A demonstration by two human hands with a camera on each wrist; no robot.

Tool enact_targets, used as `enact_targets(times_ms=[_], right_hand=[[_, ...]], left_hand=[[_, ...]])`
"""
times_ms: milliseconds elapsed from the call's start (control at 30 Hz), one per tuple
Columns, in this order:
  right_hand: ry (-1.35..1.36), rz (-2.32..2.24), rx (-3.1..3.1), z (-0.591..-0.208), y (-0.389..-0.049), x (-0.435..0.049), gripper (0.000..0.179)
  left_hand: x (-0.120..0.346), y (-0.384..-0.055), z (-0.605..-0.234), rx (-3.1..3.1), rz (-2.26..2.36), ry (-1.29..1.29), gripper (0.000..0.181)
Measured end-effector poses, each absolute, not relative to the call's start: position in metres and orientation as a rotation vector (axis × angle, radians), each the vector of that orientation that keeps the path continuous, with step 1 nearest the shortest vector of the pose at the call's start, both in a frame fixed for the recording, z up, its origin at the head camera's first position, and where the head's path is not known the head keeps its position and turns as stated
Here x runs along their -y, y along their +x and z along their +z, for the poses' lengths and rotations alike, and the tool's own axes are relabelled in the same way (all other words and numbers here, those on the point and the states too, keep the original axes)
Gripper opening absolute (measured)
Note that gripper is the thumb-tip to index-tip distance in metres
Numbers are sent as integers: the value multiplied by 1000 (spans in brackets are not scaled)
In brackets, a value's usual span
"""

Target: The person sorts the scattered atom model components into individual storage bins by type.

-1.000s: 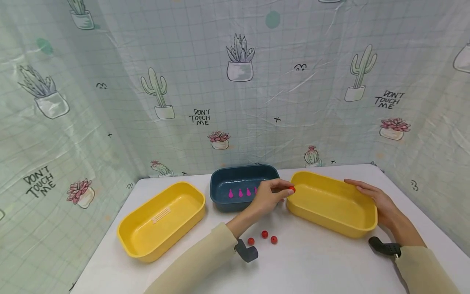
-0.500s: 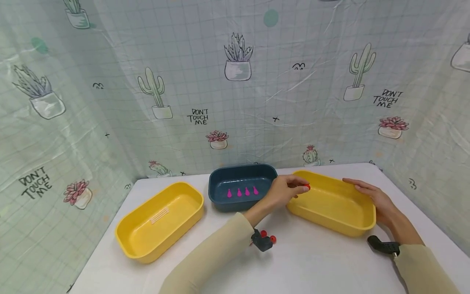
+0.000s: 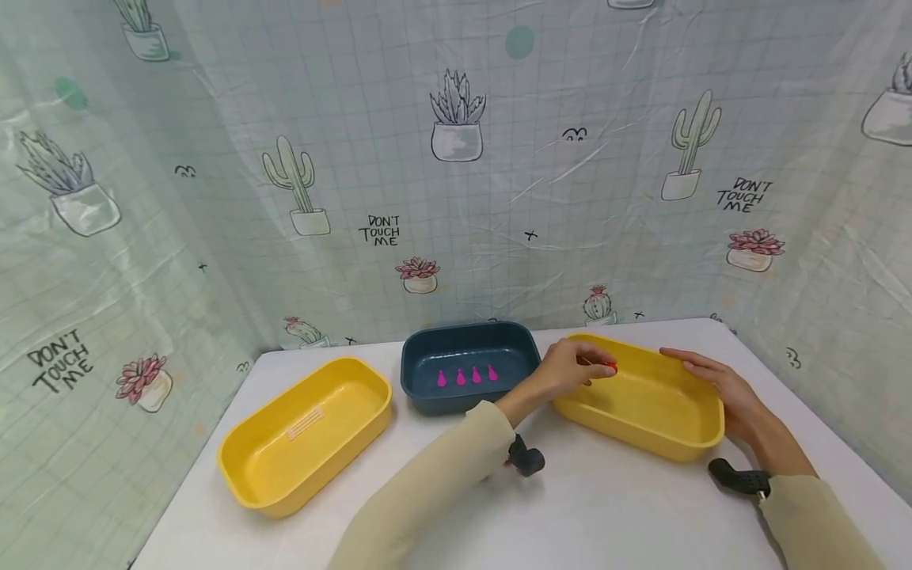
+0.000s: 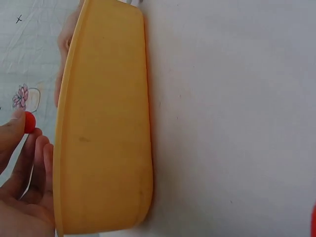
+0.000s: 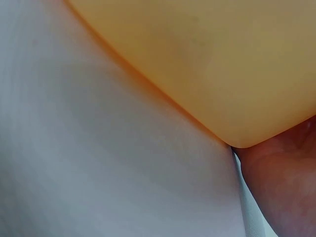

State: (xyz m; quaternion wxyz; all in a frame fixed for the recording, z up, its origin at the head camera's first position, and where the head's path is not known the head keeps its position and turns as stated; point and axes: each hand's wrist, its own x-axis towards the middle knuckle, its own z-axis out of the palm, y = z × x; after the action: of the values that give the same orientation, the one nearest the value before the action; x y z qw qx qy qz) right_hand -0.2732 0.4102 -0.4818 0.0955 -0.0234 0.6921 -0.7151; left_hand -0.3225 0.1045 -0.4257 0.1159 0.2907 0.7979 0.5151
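Note:
My left hand point(image 3: 566, 370) pinches a red bead point(image 3: 614, 368) between thumb and fingertips over the left part of the right yellow bin point(image 3: 663, 392). In the left wrist view the bead point(image 4: 29, 122) shows at the thumb tip, above the rim, and the bin's outer wall point(image 4: 106, 123) fills the middle. My right hand point(image 3: 727, 392) lies against the outside of that bin at its right end, fingers stretched along the far side. In the right wrist view, part of the hand point(image 5: 284, 182) touches the bin's underside corner.
A dark blue bin point(image 3: 413, 393) at the back holds several pink teardrop-shaped pieces point(image 3: 459, 378). Another yellow bin point(image 3: 356, 443) stands on the left with thin pale strips point(image 3: 305, 424) inside. The loose red beads on the white table are mostly hidden behind my left wrist. A patterned curtain point(image 3: 356, 158) encloses the table.
My left hand has moved right with the red bead, from the yellow bin's left rim to over its inside. The right hand has stayed against the bin.

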Motion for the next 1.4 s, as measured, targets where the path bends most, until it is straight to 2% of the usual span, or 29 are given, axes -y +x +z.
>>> enact_targets(times_ms=[400, 1033, 1400], right_hand=[[-65, -2072, -2106, -483, -275, -412, 50], [-80, -2018, -2155, -479, -275, -406, 47], [-53, -2008, -2167, -483, -277, -407, 48]], left_hand=[[-129, -325, -427, -2389, 1363, 859, 15], [-139, -328, -432, -2287, 1366, 789, 13], [-154, -327, -440, -2402, 1136, 809, 11]])
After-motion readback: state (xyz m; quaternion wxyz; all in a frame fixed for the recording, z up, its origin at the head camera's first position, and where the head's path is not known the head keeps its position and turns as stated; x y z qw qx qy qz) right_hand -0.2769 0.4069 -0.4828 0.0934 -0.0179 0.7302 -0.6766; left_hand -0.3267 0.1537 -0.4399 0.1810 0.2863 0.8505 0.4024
